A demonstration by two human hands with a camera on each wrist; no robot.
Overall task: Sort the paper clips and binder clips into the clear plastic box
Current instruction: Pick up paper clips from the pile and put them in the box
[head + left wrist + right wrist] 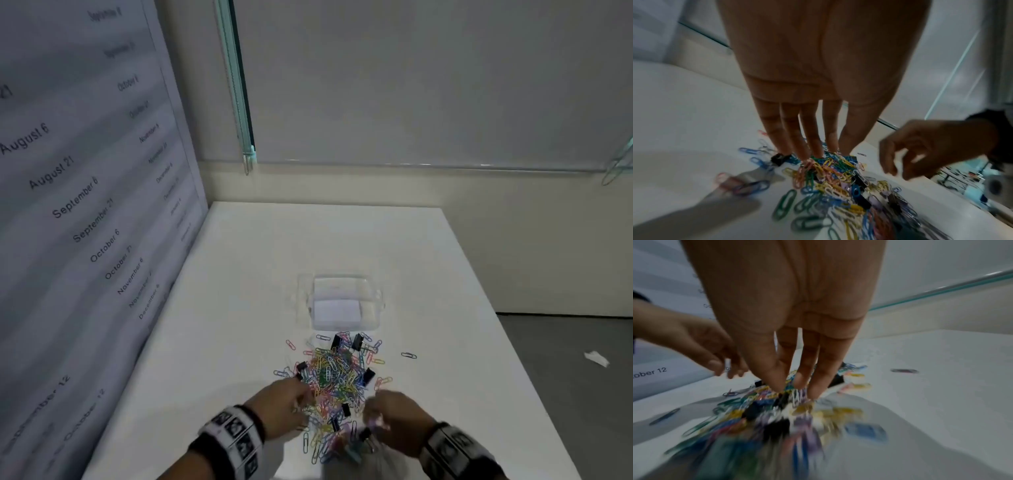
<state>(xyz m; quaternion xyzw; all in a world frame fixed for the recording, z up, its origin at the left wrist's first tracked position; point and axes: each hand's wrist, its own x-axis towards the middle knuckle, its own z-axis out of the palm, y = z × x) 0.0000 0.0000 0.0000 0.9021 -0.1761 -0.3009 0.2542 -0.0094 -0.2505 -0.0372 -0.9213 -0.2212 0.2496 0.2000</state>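
Wristbands (236, 437) with printed markers, one per forearm, sit nearest my head view.

Item 1: left hand (286, 399). Fingers (812, 142) straight and extended, tips touching the near-left edge of the heap; nothing grasped.

Item 2: right hand (394, 419). Thumb and fingers (818, 369) converge downward into the heap's near-right side. The wrist picture is smeared, so I cannot tell whether they pinch a clip or only touch.

Item 3: paper clips (334, 383). One tangled mound of coated wire in green, yellow, blue, pink and white, on the white table (239, 274) between both hands, with a few strays apart from it, one well to the right (408, 355).

Item 4: binder clips (357, 341). Small, black, scattered through and atop the mound; several visible, others probably buried.

Item 5: clear plastic box (342, 301). Open, just beyond the heap's far edge; it appears to hold no clips yet, so I judge sorting barely begun.

Risks, my judgement: interlocked paper clips may lift in chains, dragging the wrong kind along; a sweeping hand could scatter strays toward the table's edge; the box, being transparent, is easily nudged or missed.

Background: dated wall chart (68, 171) at left.
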